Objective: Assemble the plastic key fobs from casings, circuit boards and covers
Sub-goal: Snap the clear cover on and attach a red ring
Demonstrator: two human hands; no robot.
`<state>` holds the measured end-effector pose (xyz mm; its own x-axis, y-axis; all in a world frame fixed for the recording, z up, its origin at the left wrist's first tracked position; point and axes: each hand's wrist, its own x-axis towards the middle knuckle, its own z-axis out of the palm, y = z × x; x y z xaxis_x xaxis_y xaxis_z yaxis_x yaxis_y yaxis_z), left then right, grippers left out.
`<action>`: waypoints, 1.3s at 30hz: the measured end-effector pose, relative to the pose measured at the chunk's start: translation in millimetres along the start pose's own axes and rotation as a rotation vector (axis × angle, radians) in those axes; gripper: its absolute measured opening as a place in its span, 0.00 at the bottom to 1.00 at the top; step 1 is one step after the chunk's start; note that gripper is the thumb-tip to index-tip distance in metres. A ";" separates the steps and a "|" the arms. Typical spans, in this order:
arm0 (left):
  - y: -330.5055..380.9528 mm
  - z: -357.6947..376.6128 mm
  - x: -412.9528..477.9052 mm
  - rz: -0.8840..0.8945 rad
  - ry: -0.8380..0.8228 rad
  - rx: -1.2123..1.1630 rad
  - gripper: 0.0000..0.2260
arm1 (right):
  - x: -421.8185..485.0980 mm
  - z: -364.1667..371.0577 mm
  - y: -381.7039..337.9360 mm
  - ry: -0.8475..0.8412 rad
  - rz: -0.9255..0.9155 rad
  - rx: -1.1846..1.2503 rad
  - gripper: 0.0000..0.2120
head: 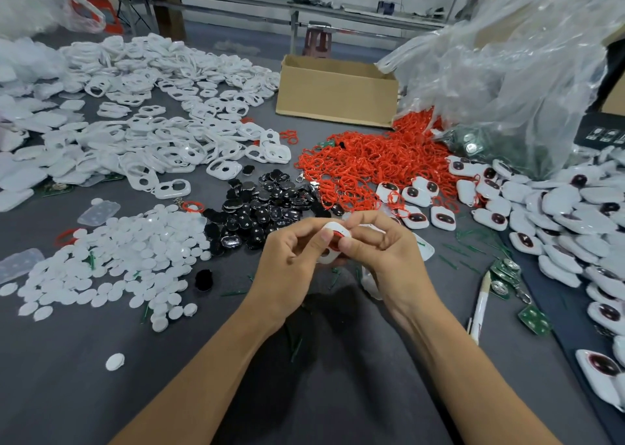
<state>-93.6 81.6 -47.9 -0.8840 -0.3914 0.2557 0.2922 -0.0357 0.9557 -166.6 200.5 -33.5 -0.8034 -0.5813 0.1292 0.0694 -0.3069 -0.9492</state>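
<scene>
Hands meet at frame centre above the surface, left hand and right hand both pinching a white casing with a red ring inside, apparently being seated; next likely needs a cover from the black pile.

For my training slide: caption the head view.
A white casing with a red ring, gripped by left hand and right hand above a parts-strewn grey table.
</scene>
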 end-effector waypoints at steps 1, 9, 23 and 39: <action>0.6 -0.2 -0.7 0.015 -0.011 0.013 0.09 | 0.2 0.1 -0.5 0.008 0.007 0.001 0.14; 2.2 5.4 -1.6 0.015 0.028 0.026 0.09 | -3.1 8.3 1.6 0.087 -0.129 -0.260 0.10; 0.5 6.0 4.9 -0.169 0.226 -0.167 0.05 | 3.6 8.9 11.3 0.185 -0.267 -0.622 0.09; 0.0 -34.5 22.6 -0.021 0.801 -0.099 0.14 | 48.0 41.8 21.6 -0.105 -0.197 -1.484 0.14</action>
<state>-101.0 41.0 -47.1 -0.3708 -0.9285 0.0194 0.3423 -0.1172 0.9323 -179.0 134.5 -35.7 -0.6788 -0.6926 0.2439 -0.7300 0.6007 -0.3259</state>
